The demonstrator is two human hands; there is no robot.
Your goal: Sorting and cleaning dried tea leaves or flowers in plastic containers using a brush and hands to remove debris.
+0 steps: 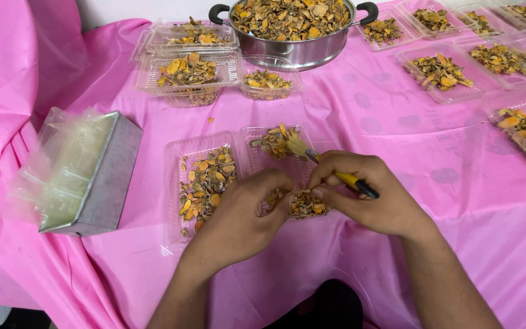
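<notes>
Your right hand (372,204) pinches a yellow brush (330,170), bristles toward 11 o'clock for sweeping; left hand (245,213) pinches dried slices (305,206) in the clear tray (175,201), steadying them.

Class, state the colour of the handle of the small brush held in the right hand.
The small brush has a yellow handle with a black end, seen in the head view, held in the right hand.

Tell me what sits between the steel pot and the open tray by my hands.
A small round clear container of dried slices, then bare pink cloth, in the head view.
</notes>
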